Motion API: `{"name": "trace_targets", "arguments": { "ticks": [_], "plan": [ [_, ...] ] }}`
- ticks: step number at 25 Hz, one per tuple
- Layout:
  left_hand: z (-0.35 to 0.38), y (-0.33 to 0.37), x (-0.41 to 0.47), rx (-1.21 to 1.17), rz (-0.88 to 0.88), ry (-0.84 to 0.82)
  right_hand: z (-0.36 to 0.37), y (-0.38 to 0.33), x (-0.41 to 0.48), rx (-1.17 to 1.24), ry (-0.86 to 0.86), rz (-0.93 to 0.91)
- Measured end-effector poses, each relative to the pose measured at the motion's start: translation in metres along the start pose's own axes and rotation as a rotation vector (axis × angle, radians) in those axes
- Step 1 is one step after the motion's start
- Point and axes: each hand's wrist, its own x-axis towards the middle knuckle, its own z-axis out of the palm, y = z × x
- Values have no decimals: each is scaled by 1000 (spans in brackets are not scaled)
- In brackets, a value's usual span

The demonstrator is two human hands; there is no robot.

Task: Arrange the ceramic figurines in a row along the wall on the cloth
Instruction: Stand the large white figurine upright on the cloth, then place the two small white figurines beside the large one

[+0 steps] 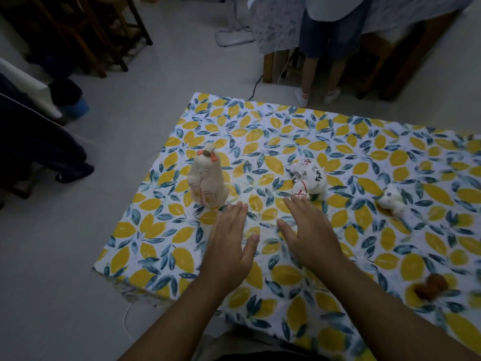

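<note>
A tall cream doll figurine [207, 178] with orange hair ribbons stands upright on the lemon-print cloth [338, 142]. To its right lies a white cat figurine [308, 179] with red and black marks, tipped over. Farther right a small white animal figurine [391, 201] lies on its side. A small brown figurine [430, 286] sits blurred near the right edge. My left hand [229, 243] hovers flat and open just right of the doll's base. My right hand [309, 231] is open too, its fingertips almost at the cat. Neither hand holds anything.
The table's left edge and near-left corner [104, 269] drop to a pale floor. A person [325, 48] stands beyond the far edge by another cloth-covered table. Dark wooden chairs [78, 29] and dark clothing [33, 142] are at the left.
</note>
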Motion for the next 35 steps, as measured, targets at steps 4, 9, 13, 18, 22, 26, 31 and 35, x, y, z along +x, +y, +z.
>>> {"name": "trace_targets", "arguments": {
  "ticks": [4, 9, 13, 18, 22, 26, 31, 35],
  "plan": [
    [47, 47, 20, 17, 13, -85, -25, 63, -24, -41, 35, 97],
    [92, 82, 67, 48, 3, -150, -54, 141, -27, -143, 37, 237],
    [111, 88, 113, 9, -105, -171, -71, 185, -9, -105, 76, 355],
    [128, 86, 170, -182, -323, -103, -79, 216, 28, 47, 141, 543],
    [138, 76, 193, -178, -446, -113, -74, 232, 44, 112, 123, 617],
    [145, 85, 210, -184, -380, -111, -63, 230, 53, 209, 185, 514],
    [155, 116, 226, -422, -212, -104, -54, 215, 70, 277, 149, 384],
    [150, 124, 217, -422, -121, -171, -57, 199, 75, 260, 165, 360]
  ]
}}
